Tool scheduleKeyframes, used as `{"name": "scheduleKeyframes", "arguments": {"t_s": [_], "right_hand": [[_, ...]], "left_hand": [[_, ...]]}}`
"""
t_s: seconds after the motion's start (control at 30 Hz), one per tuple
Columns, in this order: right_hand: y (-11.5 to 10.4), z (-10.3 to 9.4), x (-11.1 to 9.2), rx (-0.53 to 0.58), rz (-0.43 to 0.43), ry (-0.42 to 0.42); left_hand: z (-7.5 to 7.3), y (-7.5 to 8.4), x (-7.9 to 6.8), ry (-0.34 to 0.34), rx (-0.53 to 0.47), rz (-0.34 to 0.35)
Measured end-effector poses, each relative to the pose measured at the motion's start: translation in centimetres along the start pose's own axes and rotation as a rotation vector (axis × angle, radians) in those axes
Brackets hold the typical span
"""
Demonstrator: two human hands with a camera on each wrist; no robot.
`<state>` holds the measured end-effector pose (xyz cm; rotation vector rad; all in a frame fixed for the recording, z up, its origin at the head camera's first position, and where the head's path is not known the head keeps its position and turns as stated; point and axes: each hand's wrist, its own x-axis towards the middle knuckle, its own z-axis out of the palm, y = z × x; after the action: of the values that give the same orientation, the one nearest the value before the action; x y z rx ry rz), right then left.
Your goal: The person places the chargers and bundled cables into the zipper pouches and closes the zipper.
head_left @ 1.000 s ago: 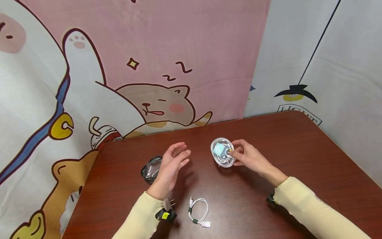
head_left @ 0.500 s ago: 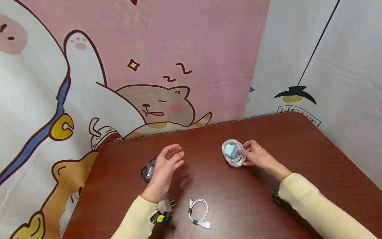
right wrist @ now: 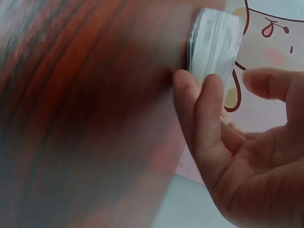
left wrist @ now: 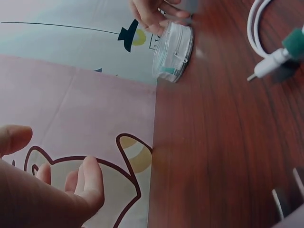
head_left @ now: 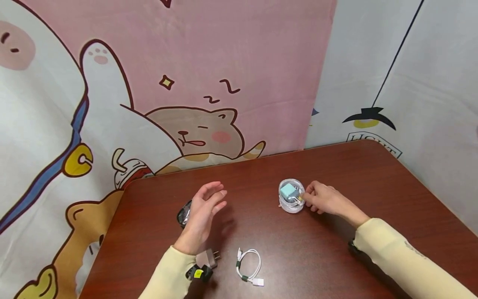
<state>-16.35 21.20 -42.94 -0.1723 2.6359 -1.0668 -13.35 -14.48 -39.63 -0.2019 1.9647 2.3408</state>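
A small round clear zip case (head_left: 292, 196) with a pale teal and blue-grey item inside stands on the table. My right hand (head_left: 324, 198) is at its right side. In the right wrist view, the fingertips (right wrist: 211, 83) lie against or very near the case, while the thumb stands apart from it. My left hand (head_left: 201, 209) hovers over the table with loosely bent fingers and nothing in them. Behind it sits a dark-rimmed clear case (head_left: 183, 214), partly hidden. A pinkish-grey plug charger (head_left: 207, 258) lies by the left wrist.
A coiled white charging cable (head_left: 257, 282) with dark green ties lies near the front middle of the brown table (head_left: 354, 166). A cartoon-printed cloth (head_left: 276, 74) hangs along the table's back edge.
My right hand has carried the clear case rightward and set it down, and the thumb has come away from it. My left hand has drifted slightly left, showing more of the charger.
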Motion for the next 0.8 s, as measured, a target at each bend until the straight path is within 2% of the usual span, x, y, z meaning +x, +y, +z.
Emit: {"name": "scheduleKeyframes", "arguments": {"t_s": [0.13,0.23,0.33,0.4,0.47,0.6,0.7,0.8], "right_hand": [[0.0,-0.1,-0.2,-0.181,-0.120,0.122],[0.2,0.0,-0.3,-0.333,-0.318,0.206],[0.6,0.2,-0.3,-0.481,-0.524,0.189],[0.9,0.3,-0.2,-0.561,-0.609,0.133],[1.1,0.4,0.0,-0.609,-0.642,0.069],[1.3,0.6,0.2,-0.635,-0.640,-0.015],[1.5,0.7,0.4,-0.644,-0.645,-0.006],[1.8,0.7,0.6,-0.680,-0.659,0.060]], "left_hand": [[-0.6,0.2,0.1,0.018,-0.005,-0.007],[-1.1,0.4,0.1,0.033,-0.017,-0.015],[-1.6,0.6,0.1,0.045,-0.027,-0.015],[-1.9,0.7,0.0,0.048,-0.036,-0.005],[-2.3,0.7,-0.1,0.051,-0.048,0.006],[-3.1,0.9,-0.4,0.045,-0.057,0.033],[-3.7,1.0,-0.6,0.048,-0.062,0.054],[-4.3,1.2,-0.6,0.059,-0.065,0.071]]}}
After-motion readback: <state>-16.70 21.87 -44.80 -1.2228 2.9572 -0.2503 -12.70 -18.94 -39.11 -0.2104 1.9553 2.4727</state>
